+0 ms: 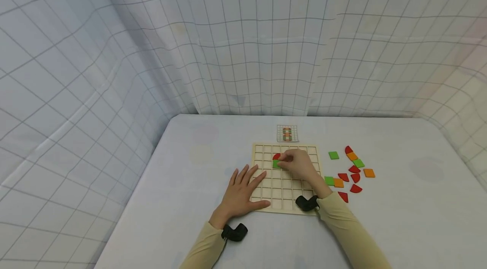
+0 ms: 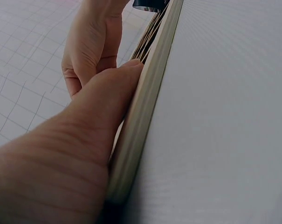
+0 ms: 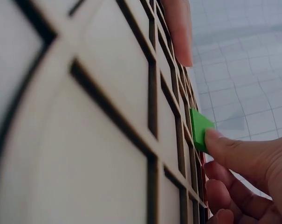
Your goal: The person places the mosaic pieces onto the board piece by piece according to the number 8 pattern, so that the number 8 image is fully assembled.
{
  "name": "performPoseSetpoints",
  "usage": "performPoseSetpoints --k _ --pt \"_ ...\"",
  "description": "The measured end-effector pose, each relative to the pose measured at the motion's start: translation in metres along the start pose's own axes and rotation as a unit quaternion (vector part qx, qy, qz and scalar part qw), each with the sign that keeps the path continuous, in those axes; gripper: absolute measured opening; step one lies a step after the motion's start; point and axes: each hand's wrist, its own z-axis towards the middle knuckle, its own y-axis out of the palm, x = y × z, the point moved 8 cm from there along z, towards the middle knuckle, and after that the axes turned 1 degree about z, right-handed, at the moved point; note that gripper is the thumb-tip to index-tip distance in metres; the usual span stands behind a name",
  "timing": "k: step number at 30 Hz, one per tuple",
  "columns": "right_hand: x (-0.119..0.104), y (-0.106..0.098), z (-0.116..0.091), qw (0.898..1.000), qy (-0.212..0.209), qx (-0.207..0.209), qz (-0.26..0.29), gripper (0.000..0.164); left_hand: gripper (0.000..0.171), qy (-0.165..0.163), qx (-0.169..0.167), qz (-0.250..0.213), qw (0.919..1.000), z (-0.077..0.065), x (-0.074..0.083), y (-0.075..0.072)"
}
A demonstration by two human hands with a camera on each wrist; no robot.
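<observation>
A pale wooden grid board [image 1: 266, 195] lies on the table, split into square cells by raised strips. My right hand [image 1: 299, 164] is over its upper middle and pinches a green square tile [image 3: 201, 129] at the grid. In the right wrist view the thumb is on the tile, which stands tilted at the cell strips. Just above it in the head view, a red quarter-circle tile [image 1: 276, 156] sits in a cell, partly covered by the fingers. My left hand [image 1: 240, 195] rests with fingers spread on the board's left edge, its thumb along the near edge.
Right of the board lie several loose tiles: green squares [image 1: 333, 155], orange squares [image 1: 369, 173] and red quarter-circles [image 1: 356, 188]. A small pattern card [image 1: 287, 133] with a coloured grid lies behind the board. White gridded curtains [image 1: 258, 57] stand around the table.
</observation>
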Motion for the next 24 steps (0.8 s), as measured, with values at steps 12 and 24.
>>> performPoseSetpoints --k 12,24 --pt "-0.003 0.002 -0.004 1.0 0.004 -0.006 -0.028 0.007 0.083 -0.006 -0.012 -0.005 0.9999 0.0 -0.001 0.003" --pt "0.009 -0.022 -0.018 0.999 -0.048 0.001 -0.023 0.008 0.084 -0.019 -0.031 -0.009 0.9993 0.0 -0.002 0.004"
